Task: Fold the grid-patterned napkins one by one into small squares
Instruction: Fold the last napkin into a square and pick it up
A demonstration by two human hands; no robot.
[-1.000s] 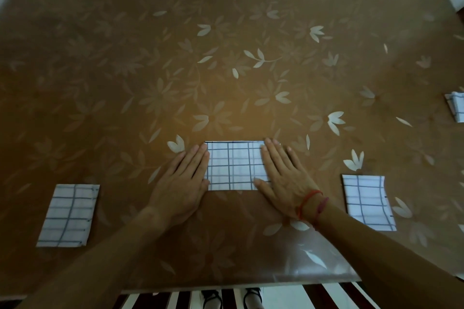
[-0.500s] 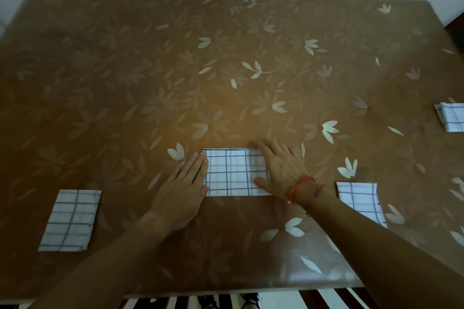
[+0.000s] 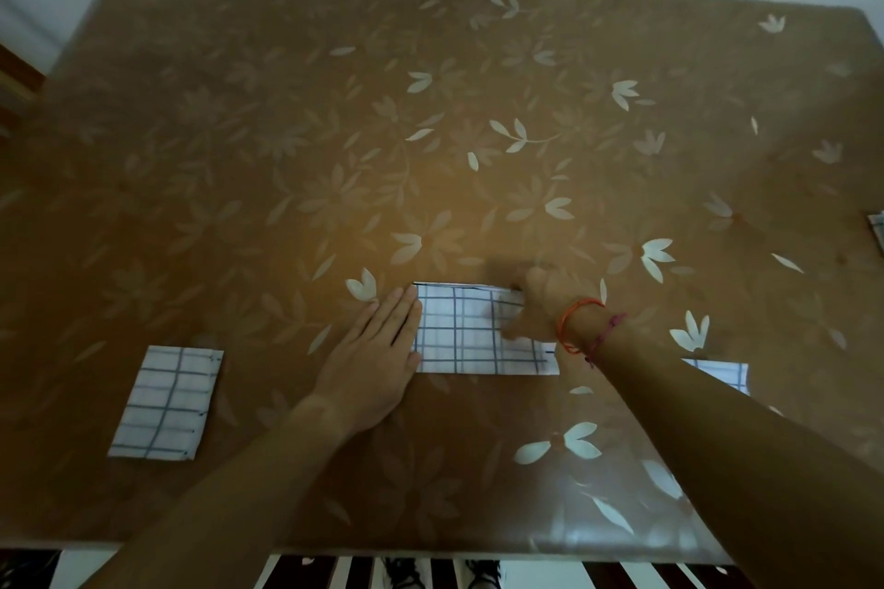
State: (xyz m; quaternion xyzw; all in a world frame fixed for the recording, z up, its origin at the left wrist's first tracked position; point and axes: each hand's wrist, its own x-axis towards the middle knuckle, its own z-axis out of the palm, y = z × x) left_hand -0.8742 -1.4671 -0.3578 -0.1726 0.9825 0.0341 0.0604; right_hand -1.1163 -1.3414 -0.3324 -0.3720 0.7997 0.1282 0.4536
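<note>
Right hand (image 3: 540, 306) has just gone from flat to curled and blurred at the right end of the napkin (image 3: 469, 330) near the worktop's (image 3: 287, 134) front edge, pinching or not I can't tell, left hand (image 3: 378, 349) pressing spread flat on its left end, so this one looks a fold short, with a folded napkin (image 3: 167, 402) front-left, a waiting napkin (image 3: 717, 371) beside my right forearm, and open room toward the far edge.

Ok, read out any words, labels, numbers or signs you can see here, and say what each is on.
None: no text can be read anywhere in the view.
The middle napkin, the left napkin and the right napkin carry only grid lines.
The tablecloth carries only a leaf pattern.
The wrist cords are plain.
</note>
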